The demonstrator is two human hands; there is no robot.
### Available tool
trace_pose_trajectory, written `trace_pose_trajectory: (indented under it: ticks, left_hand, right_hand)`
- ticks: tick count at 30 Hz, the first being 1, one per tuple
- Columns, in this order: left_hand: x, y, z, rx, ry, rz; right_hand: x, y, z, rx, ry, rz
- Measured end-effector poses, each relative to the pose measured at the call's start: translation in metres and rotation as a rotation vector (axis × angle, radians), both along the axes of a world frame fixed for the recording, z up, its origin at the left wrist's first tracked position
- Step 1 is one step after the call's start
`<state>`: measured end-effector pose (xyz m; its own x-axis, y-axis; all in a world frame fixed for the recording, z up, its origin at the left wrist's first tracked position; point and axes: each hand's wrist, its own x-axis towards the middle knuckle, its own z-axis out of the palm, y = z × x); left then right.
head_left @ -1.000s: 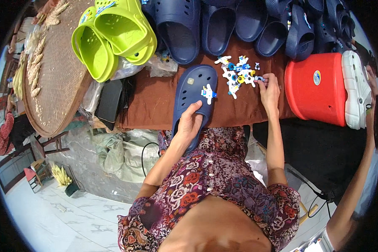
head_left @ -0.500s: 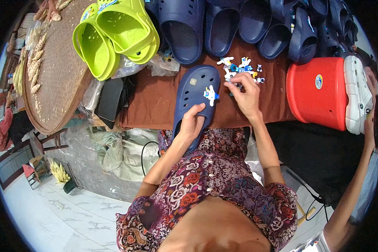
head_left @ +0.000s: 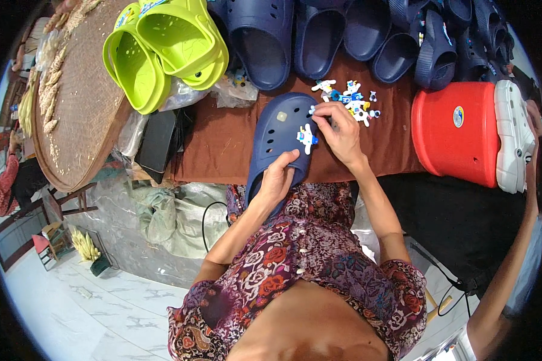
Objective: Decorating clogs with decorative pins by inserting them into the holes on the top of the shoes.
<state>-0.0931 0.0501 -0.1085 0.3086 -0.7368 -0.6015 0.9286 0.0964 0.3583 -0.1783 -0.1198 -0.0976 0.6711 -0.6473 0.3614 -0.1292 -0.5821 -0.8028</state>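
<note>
My left hand [head_left: 277, 177] grips navy clog [head_left: 270, 132], thumb on top; clog points away from me, over brown cloth [head_left: 214, 150]. My right hand [head_left: 342, 133] pinches small charm [head_left: 312, 110] at clog's right edge. Charm pile [head_left: 359, 107] on cloth, right of clog.

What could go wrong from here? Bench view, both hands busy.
The small charm could slip: the right hand appears to hold it by the fingertips alone.
The navy clog might tip if the left hand eased off, since its heel reaches past the edge of the brown cloth.
The loose charms lie close by the right hand and could get knocked.
</note>
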Motion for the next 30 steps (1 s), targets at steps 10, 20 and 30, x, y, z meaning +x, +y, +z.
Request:
trace_pose_trajectory:
  ticks: [10,20,30]
  left_hand:
    - [0.002,0.002,0.021,-0.022,-0.082,-0.070]
    - [0.006,0.012,0.013,-0.001,-0.122,-0.115]
    - [0.008,0.010,0.010,0.072,-0.064,-0.095]
  right_hand:
    - [-0.007,-0.016,0.011,0.120,0.131,0.174]
    - [-0.012,-0.024,0.022,0.462,0.280,0.271]
    - [-0.014,-0.014,0.030,0.225,0.290,0.205]
